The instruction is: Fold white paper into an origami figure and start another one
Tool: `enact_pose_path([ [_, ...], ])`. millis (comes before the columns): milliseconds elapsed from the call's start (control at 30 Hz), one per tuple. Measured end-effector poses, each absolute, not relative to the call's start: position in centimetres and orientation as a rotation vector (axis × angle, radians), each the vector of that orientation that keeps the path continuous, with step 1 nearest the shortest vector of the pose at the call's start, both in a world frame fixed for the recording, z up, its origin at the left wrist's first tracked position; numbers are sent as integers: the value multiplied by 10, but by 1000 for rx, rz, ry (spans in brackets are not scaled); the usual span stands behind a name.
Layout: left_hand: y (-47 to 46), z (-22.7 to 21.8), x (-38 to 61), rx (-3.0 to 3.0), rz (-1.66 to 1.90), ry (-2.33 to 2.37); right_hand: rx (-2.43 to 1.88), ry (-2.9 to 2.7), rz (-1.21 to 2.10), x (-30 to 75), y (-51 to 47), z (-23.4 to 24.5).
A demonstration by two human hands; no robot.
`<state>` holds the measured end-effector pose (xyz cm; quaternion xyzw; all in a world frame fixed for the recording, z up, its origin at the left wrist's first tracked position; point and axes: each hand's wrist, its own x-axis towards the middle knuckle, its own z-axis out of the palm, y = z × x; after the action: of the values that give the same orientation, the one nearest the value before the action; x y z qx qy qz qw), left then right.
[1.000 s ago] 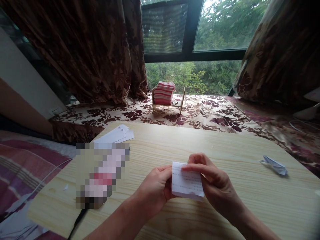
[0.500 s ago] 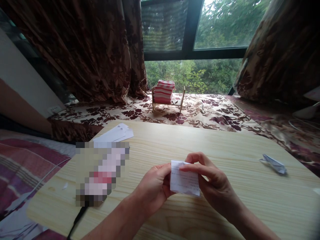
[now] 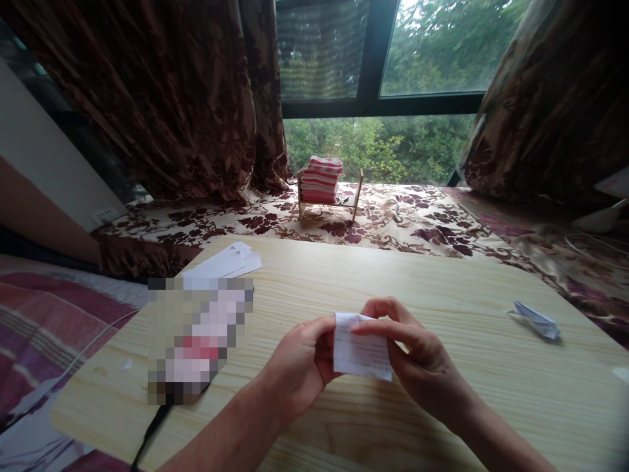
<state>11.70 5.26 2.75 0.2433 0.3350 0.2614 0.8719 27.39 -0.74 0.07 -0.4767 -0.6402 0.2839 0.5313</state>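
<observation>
A small piece of white paper [image 3: 363,357] with faint printed lines is held up above the wooden table [image 3: 304,282]. My left hand [image 3: 307,357] pinches its left edge, the thumb near the upper left corner and the other fingers partly hidden behind it. From the right, my right hand [image 3: 410,344] grips the same paper, one finger lying across its upper part. The back of the paper is out of sight. Farther right on the tabletop lies a folded white paper piece [image 3: 536,321], touched by neither hand.
White paper strips [image 3: 221,265] lie at the table's back left, beside a pixelated object [image 3: 201,341] with a black cable [image 3: 152,429]. Beyond the table, a small wooden rack [image 3: 354,196] holds folded striped cloths [image 3: 320,180] on the patterned window seat [image 3: 417,226]. A paper scrap [image 3: 126,365] rests at left.
The paper's lower edge has shifted up slightly and its face is tilted a little differently. Both hands keep their hold on it.
</observation>
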Motion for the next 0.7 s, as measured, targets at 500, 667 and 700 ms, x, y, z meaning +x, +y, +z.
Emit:
enact_pose_path([
  [500, 53, 27, 117, 594, 602, 705, -1300, -1269, 793, 274, -4, -1],
  [667, 52, 28, 117, 620, 641, 693, -1388, -1024, 1035, 277, -4, 10],
  [700, 51, 27, 117, 642, 645, 698, -1387, -989, 1066, 276, -4, 12],
])
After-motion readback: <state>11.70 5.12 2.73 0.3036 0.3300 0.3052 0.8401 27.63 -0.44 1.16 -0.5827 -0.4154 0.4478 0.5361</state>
